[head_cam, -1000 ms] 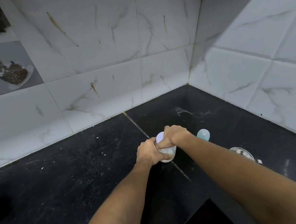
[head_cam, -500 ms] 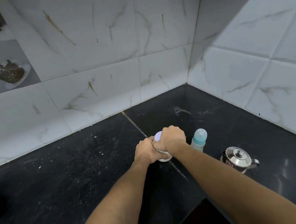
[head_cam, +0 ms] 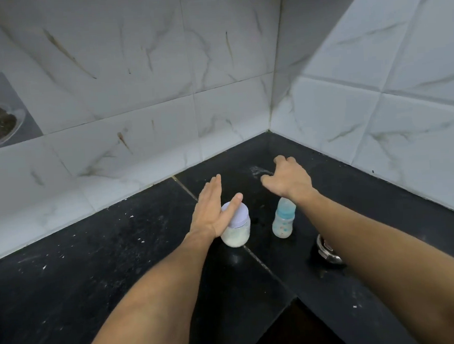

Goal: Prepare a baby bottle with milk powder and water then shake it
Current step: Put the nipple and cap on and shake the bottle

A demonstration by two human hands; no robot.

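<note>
A small clear jar of white milk powder [head_cam: 237, 234] with a pale lilac lid stands on the black counter [head_cam: 93, 275]. My left hand [head_cam: 212, 210] hovers just left of it, fingers straight and apart, thumb over the lid. To its right stands a baby bottle [head_cam: 283, 220] with a light blue collar and clear cap, upright. My right hand [head_cam: 288, 177] is raised beyond the bottle, fingers spread and curled, holding nothing. My right forearm partly hides the bottle's top.
A small steel kettle [head_cam: 326, 250] sits right of the bottle, mostly hidden behind my right forearm. White marble-pattern tiled walls [head_cam: 213, 65] meet in a corner behind. The counter has an inner cut-out edge [head_cam: 296, 298] at the front.
Both hands were clasped around the jar and its lid; they have now let go and spread apart, the right hand moving up and to the right. The jar stays standing.
</note>
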